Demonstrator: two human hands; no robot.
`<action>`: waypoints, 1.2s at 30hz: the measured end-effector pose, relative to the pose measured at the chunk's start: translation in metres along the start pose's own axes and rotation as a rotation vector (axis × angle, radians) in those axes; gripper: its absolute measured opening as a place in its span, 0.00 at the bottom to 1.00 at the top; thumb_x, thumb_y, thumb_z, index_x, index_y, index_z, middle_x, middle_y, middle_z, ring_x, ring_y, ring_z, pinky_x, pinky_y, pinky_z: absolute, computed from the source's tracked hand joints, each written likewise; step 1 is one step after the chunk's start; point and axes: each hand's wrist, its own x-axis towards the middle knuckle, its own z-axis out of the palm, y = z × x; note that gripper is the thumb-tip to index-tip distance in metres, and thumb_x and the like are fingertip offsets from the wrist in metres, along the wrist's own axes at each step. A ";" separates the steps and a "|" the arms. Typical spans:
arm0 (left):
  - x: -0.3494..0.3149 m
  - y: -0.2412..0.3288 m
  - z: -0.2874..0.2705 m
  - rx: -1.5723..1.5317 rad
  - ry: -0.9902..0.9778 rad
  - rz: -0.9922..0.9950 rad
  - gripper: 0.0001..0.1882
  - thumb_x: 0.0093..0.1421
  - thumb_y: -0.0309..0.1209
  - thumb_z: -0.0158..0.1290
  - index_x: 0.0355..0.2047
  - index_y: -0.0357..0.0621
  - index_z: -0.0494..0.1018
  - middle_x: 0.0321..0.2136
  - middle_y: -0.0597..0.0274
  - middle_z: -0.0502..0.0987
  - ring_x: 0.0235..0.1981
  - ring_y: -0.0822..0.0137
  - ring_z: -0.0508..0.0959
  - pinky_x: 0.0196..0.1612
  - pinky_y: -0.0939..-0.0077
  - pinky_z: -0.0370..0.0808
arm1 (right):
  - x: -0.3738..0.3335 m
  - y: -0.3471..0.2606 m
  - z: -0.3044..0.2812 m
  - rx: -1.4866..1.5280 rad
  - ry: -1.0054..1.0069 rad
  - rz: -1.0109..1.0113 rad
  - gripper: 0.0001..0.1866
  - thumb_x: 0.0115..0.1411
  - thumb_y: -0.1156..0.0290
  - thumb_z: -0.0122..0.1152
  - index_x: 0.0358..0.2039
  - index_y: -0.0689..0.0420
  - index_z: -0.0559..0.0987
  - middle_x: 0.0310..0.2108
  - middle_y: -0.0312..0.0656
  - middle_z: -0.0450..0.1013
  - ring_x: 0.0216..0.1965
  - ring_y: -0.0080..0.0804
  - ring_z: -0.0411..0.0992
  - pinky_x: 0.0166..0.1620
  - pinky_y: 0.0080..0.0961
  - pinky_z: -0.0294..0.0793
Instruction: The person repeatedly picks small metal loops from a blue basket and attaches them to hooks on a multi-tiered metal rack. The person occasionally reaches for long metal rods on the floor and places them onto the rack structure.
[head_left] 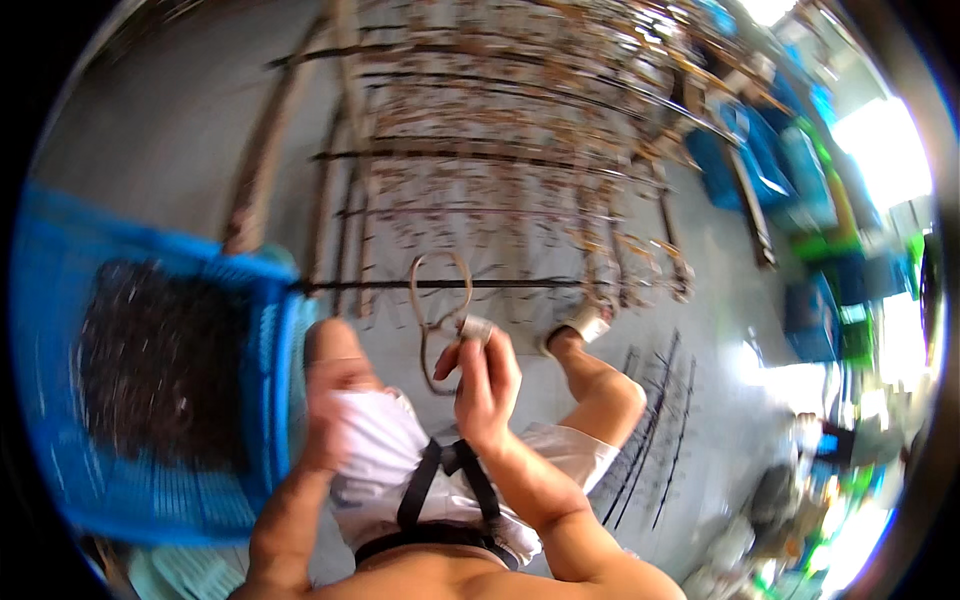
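Note:
My right hand (487,385) is raised in front of my lap, its fingers closed on a bent wire hook (414,292). The tan wire curves into a loop at the top and runs down past my fingertips. Something whitish (476,329), perhaps a finger wrap, shows at the fingertips; blur hides what it is. Beside my bent left knee, my left hand (335,405) is smeared by motion, so its fingers do not show clearly. Beyond the hands, a rack (450,285) of dark bars carries rows of small hooks.
On the left stands a blue plastic crate (268,400) holding a heap of thin dark pieces (165,365). Several thin dark hooked rods (650,430) lie on the grey floor at the right. Blue bins (810,318) and plastic bags (725,548) line the right side.

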 end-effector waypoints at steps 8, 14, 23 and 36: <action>-0.009 0.036 -0.019 0.092 -0.225 -0.104 0.09 0.60 0.27 0.49 0.41 0.41 0.70 0.21 0.49 0.75 0.23 0.52 0.77 0.25 0.65 0.72 | -0.015 -0.018 0.018 -0.590 -0.298 -0.437 0.25 0.54 0.61 0.58 0.47 0.64 0.68 0.49 0.54 0.58 0.52 0.48 0.58 0.54 0.41 0.59; 0.018 -0.007 -0.054 -0.230 -0.191 -0.100 0.12 0.57 0.36 0.55 0.35 0.40 0.73 0.24 0.66 0.73 0.24 0.79 0.69 0.28 0.83 0.66 | 0.001 -0.018 -0.011 -0.132 -0.898 0.484 0.12 0.59 0.67 0.59 0.33 0.65 0.76 0.18 0.38 0.72 0.18 0.23 0.72 0.23 0.19 0.71; -0.018 -0.252 -0.234 1.062 0.549 -0.918 0.31 0.50 0.44 0.58 0.50 0.42 0.65 0.47 0.41 0.68 0.50 0.45 0.67 0.51 0.56 0.67 | 0.064 -0.017 -0.119 -0.134 0.609 -0.142 0.06 0.64 0.72 0.48 0.40 0.58 0.70 0.15 0.33 0.63 0.11 0.18 0.60 0.13 0.16 0.57; -0.030 -0.214 -0.210 0.952 0.453 -0.481 0.13 0.53 0.30 0.58 0.36 0.33 0.73 0.41 0.52 0.67 0.39 0.55 0.70 0.45 0.66 0.67 | 0.088 0.049 -0.095 -0.473 0.644 0.106 0.12 0.63 0.66 0.49 0.33 0.61 0.74 0.14 0.36 0.70 0.13 0.19 0.65 0.17 0.19 0.63</action>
